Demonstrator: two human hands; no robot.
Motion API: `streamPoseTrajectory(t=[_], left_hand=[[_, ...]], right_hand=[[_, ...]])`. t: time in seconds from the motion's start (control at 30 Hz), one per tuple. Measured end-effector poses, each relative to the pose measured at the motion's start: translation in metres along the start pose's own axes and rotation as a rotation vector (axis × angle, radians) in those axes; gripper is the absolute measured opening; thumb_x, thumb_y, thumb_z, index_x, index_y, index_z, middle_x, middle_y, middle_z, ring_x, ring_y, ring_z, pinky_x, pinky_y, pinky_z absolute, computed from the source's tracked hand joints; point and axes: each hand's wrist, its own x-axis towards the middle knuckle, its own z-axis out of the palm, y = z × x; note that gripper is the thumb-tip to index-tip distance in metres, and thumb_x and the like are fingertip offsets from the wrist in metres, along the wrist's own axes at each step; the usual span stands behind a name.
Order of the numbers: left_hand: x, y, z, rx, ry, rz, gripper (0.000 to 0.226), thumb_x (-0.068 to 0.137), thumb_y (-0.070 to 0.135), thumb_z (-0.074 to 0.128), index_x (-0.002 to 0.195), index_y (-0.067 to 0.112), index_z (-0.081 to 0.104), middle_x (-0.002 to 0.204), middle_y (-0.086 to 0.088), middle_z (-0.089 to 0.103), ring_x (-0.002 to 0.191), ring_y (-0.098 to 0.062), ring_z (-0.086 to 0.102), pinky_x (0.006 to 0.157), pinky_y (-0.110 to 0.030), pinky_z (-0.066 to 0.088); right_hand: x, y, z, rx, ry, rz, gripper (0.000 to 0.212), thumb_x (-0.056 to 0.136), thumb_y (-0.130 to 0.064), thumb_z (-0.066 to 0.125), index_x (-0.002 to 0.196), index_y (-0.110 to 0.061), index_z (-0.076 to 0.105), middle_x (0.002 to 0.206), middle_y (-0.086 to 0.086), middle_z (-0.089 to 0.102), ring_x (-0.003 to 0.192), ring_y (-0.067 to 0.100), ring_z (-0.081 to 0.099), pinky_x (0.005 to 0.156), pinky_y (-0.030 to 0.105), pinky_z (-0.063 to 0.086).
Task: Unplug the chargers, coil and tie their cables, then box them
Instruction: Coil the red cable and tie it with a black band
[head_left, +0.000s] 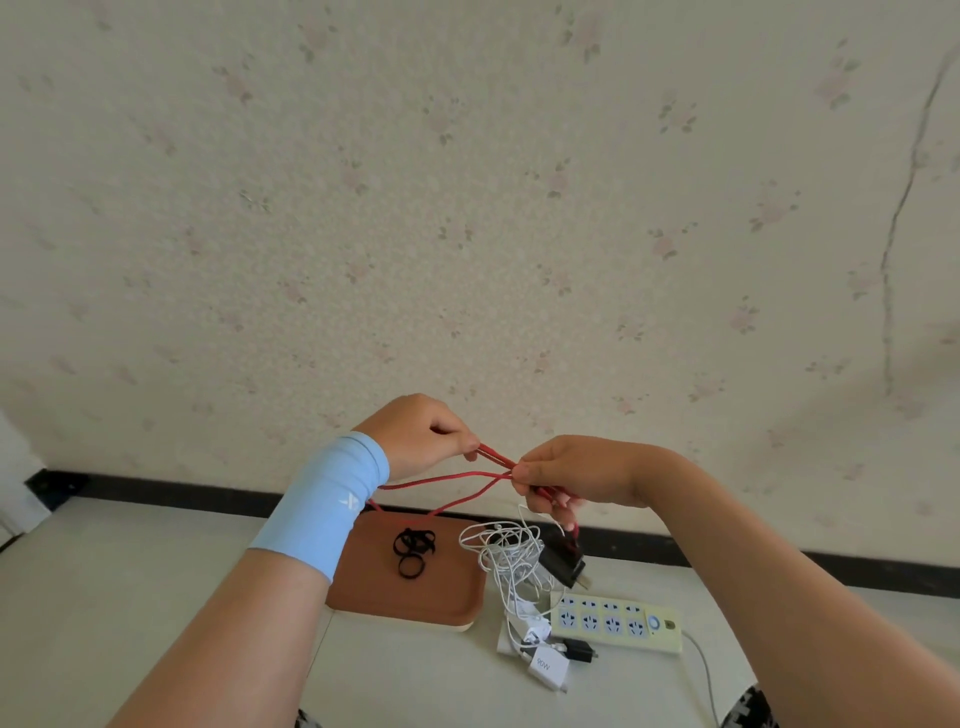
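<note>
Both hands are up in front of the wall: the left hand (423, 434) and the right hand (569, 475) each pinch the red cable (447, 478), which loops between them. A black charger (561, 564) hangs from it above the white cables (506, 558), next to the brown tray (374, 592) and the power strip (615, 621).

Red cable (441, 480) partly behind left wristband (324, 501)

Both arms raised; left hand (423, 434) and right hand (566, 475) pinched shut, fingertips nearly meeting.
</note>
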Motion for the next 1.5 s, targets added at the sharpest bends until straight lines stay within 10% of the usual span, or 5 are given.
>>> streamPoseTrajectory(t=[0.47,0.7,1.0,1.2,1.5], left_hand=[[0.000,0.027,0.046,-0.003,-0.093,0.179,0.066,0.084,0.018,0.060,0.145,0.027,0.036,0.117,0.008,0.050,0.101,-0.008,0.054,0.093,-0.023,0.044],[0.010,0.026,0.032,0.270,-0.011,0.111,0.019,0.100,0.034,0.044,0.107,0.025,0.059,0.085,0.004,0.062,0.082,-0.021,0.060,0.074,-0.034,0.047],[0.001,0.020,0.020,-0.294,-0.069,-0.019,0.022,0.102,0.020,0.048,0.098,0.012,0.068,0.062,0.001,0.062,0.053,-0.017,0.055,0.054,-0.031,0.044],[0.005,-0.004,0.015,-0.667,-0.173,-0.087,0.021,0.104,0.024,0.044,0.101,0.013,0.062,0.058,0.009,0.029,0.048,-0.007,0.021,0.044,-0.019,0.019],[0.018,-0.031,0.021,-0.228,0.448,-0.256,0.037,0.104,0.029,0.037,0.084,0.009,0.061,0.080,-0.006,0.067,0.075,-0.027,0.064,0.073,-0.038,0.052]], right_hand=[[0.011,0.000,0.002,0.438,0.083,0.055,0.028,0.108,-0.027,0.040,0.092,-0.014,0.060,0.066,-0.003,0.046,0.051,0.009,0.023,0.047,0.021,0.017],[0.001,-0.001,-0.010,0.664,0.001,-0.045,0.033,0.096,-0.026,0.049,0.109,0.001,0.062,0.094,0.016,0.064,0.061,0.014,0.044,0.050,0.021,0.028],[-0.002,0.017,-0.008,-0.155,0.123,0.040,0.015,0.094,-0.022,0.068,0.106,-0.018,0.076,0.098,-0.003,0.079,0.088,0.001,0.068,0.094,0.029,0.044],[0.000,0.019,-0.009,0.090,0.358,-0.028,0.023,0.104,-0.024,0.054,0.103,-0.019,0.076,0.070,0.003,0.073,0.084,0.015,0.073,0.090,0.034,0.047],[-0.003,0.012,-0.006,-0.212,0.292,0.124,0.023,0.098,-0.025,0.056,0.094,-0.019,0.078,0.052,-0.004,0.055,0.046,0.012,0.045,0.058,0.025,0.043]])
